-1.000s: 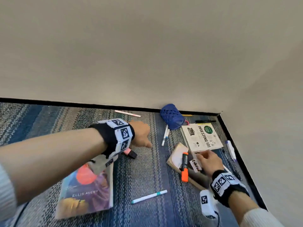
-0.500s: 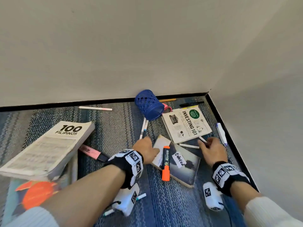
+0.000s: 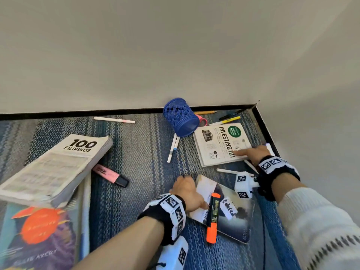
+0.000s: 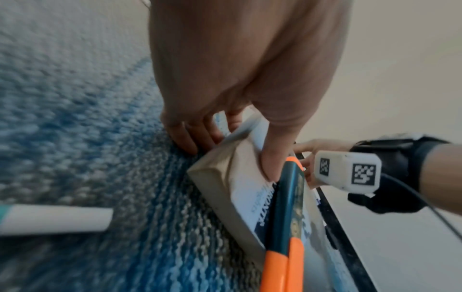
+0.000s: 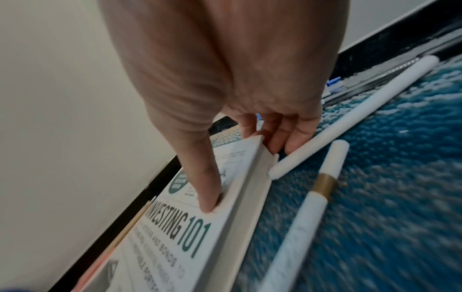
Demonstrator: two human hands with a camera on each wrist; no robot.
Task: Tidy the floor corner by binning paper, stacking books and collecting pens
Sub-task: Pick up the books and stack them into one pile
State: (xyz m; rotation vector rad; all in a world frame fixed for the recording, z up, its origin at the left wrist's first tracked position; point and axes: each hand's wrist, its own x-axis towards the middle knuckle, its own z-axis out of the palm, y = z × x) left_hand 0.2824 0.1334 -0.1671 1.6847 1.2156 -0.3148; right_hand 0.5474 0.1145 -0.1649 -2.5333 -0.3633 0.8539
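Left hand (image 3: 186, 191) grips the dark book (image 3: 231, 213) at its edge; right hand (image 3: 253, 152) pinches the white book (image 3: 216, 145). Risk: the orange marker (image 3: 213, 217), loose beside the left thumb, rolls off when lifted.

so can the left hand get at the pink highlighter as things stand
Probably not right away: the left hand is gripping the corner of the dark book. Once it lets go, bare carpet lies between it and the pink highlighter, which lies uncovered beside the 100 Filipinos book.
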